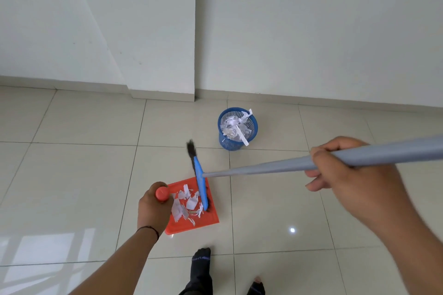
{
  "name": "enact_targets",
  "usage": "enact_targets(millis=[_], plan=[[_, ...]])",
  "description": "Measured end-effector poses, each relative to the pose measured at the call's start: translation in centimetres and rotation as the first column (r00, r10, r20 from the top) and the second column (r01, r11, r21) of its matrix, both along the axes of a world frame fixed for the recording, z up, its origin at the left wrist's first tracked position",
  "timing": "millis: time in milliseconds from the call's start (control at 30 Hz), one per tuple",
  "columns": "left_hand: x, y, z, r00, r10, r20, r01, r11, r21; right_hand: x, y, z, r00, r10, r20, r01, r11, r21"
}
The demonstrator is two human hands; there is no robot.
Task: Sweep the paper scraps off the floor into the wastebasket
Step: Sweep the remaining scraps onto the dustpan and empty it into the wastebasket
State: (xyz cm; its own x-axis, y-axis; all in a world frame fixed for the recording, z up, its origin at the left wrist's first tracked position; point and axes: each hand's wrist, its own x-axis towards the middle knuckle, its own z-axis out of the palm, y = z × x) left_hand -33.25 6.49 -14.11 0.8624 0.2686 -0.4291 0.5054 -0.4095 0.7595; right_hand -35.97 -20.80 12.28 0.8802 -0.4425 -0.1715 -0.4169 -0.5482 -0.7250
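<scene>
White paper scraps [185, 203] lie in a heap on the red dustpan [208, 219], which rests on the tiled floor. My left hand [153, 211] grips the dustpan's red upright handle [162, 194]. My right hand [345, 170] is closed around the grey broom pole [263, 169]. The broom's blue head [200, 187] with black bristles stands over the dustpan's right side, against the scraps. A blue mesh wastebasket [237, 127] holding paper strips stands beyond the broom, near the wall.
White walls with a jutting corner [194, 93] close off the far side. Pale floor tiles spread all around. My feet in dark socks [201, 268] stand just behind the dustpan.
</scene>
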Motion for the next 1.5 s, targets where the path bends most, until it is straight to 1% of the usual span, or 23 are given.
enact_targets(millis=[67, 167, 267, 400, 567, 733, 900, 1100, 1333, 1433, 1500], plan=[[1.0, 0.2, 1.6, 0.999, 0.011, 0.045, -0.011, 1.000, 0.006, 0.8, -0.7, 2.5, 1.000, 0.002, 0.005, -0.001, 0.999, -0.053], [2.7, 0.4, 4.1, 0.993, 0.023, 0.115, -0.026, 0.999, 0.023, 1.9, -2.5, 4.7, 1.000, -0.012, -0.026, 0.009, 0.994, -0.107], [4.5, 0.1, 6.7, 0.981, 0.026, 0.191, -0.035, 0.999, 0.042, 2.8, -4.6, 5.4, 0.998, -0.065, -0.027, 0.061, 0.990, -0.126], [7.5, -0.8, 10.5, 0.958, 0.007, 0.285, -0.034, 0.995, 0.089, 4.3, -7.7, 4.3, 0.992, -0.107, -0.066, 0.097, 0.985, -0.143], [12.2, -3.1, 15.7, 0.911, -0.044, 0.410, -0.036, 0.982, 0.186, 6.8, -12.2, 1.2, 0.979, -0.188, -0.081, 0.180, 0.978, -0.103], [17.5, -8.3, 20.1, 0.854, -0.118, 0.506, -0.022, 0.965, 0.262, 9.7, -17.8, -2.0, 0.974, -0.218, -0.068, 0.213, 0.974, -0.078], [21.6, -13.9, 22.4, 0.836, -0.138, 0.530, -0.004, 0.966, 0.258, 13.6, -23.2, -3.4, 0.975, -0.211, -0.074, 0.210, 0.977, -0.024], [25.7, -20.7, 24.1, 0.813, -0.184, 0.552, 0.054, 0.968, 0.243, 19.6, -28.7, -4.3, 0.984, -0.148, -0.102, 0.154, 0.987, 0.051], [28.9, -25.0, 23.5, 0.768, -0.328, 0.550, 0.186, 0.936, 0.299, 23.6, -29.1, -8.4, 0.984, -0.153, -0.087, 0.159, 0.985, 0.070], [29.9, -25.5, 22.4, 0.721, -0.444, 0.531, 0.279, 0.888, 0.365, 24.5, -28.6, -10.2, 0.975, -0.188, -0.115, 0.198, 0.976, 0.091], [30.2, -25.6, 21.5, 0.690, -0.512, 0.511, 0.340, 0.853, 0.395, 24.6, -28.4, -11.5, 0.966, -0.203, -0.163, 0.222, 0.969, 0.106]])
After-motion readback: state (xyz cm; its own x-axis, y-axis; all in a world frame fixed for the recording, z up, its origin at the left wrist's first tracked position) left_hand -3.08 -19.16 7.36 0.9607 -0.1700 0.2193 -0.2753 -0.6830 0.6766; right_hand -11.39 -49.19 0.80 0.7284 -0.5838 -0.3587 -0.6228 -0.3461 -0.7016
